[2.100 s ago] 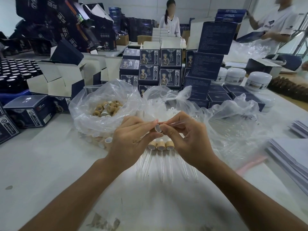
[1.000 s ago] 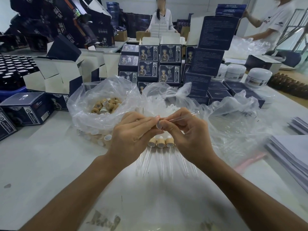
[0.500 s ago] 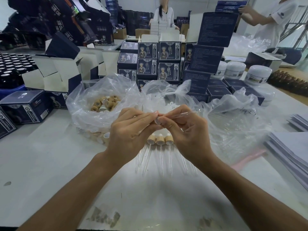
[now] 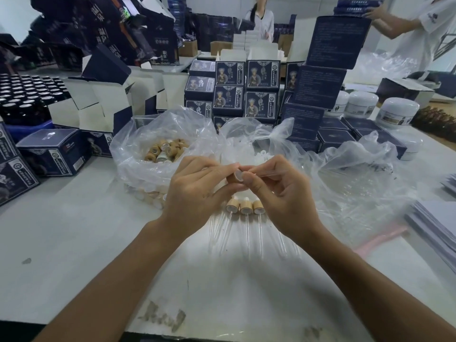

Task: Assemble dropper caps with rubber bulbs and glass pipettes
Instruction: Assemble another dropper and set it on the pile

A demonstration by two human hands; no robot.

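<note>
Both grips meet above the white worktop [image 4: 74,243]: left hand [image 4: 195,193] curled round a small tan wooden dropper cap [image 4: 234,176] with a pale round open end, right hand [image 4: 281,193] pinching a thin clear glass pipette [image 4: 269,172] at that opening, three finished droppers [image 4: 245,208] lying just below.

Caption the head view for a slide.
Left hand holds a wooden cap while right hand feeds in a glass pipette, above three finished droppers.

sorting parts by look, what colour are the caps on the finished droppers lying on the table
Light wood-tan with white undersides, seen in the head view: finished droppers.
</note>
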